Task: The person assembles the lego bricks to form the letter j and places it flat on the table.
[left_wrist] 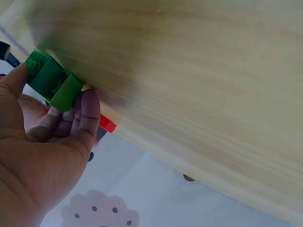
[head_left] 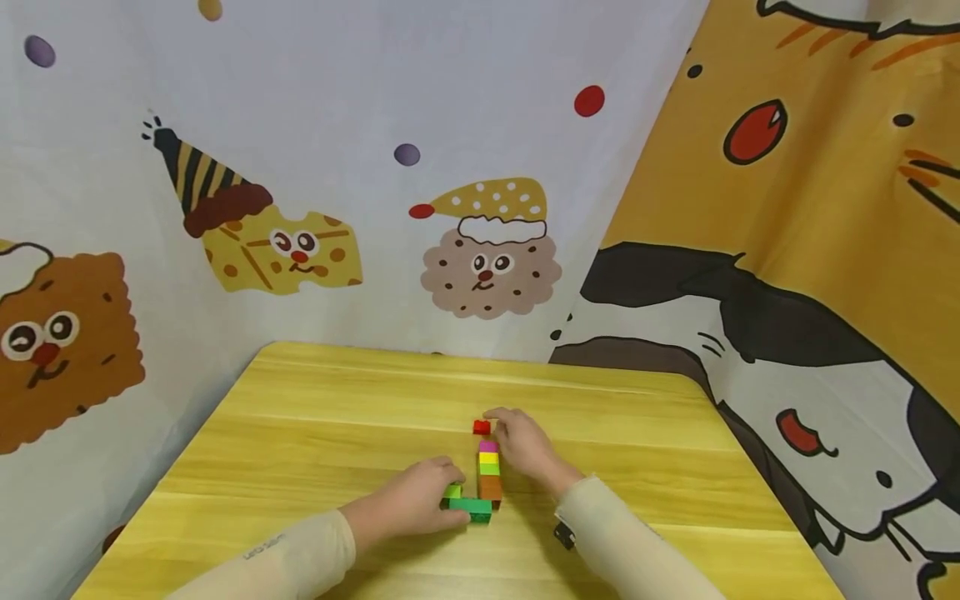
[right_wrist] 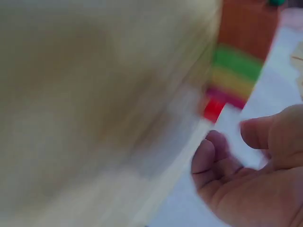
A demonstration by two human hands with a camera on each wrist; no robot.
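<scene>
My left hand grips a dark green toy brick and the lighter green brick beside it, thumb at one end and fingertips at the other. Hollow undersides of both show in the left wrist view. From the dark green brick's right end, a row runs away from me: an orange-brown brick, a light green one, a yellow one and a magenta one. Past the row lies a separate red brick. Right beside it, my right hand holds nothing, its thumb and loosely bent fingers apart.
The bricks lie on a wood-grain table. A small black object shows by the right sleeve. Cloth with cartoon prints hangs behind the table and along its right side.
</scene>
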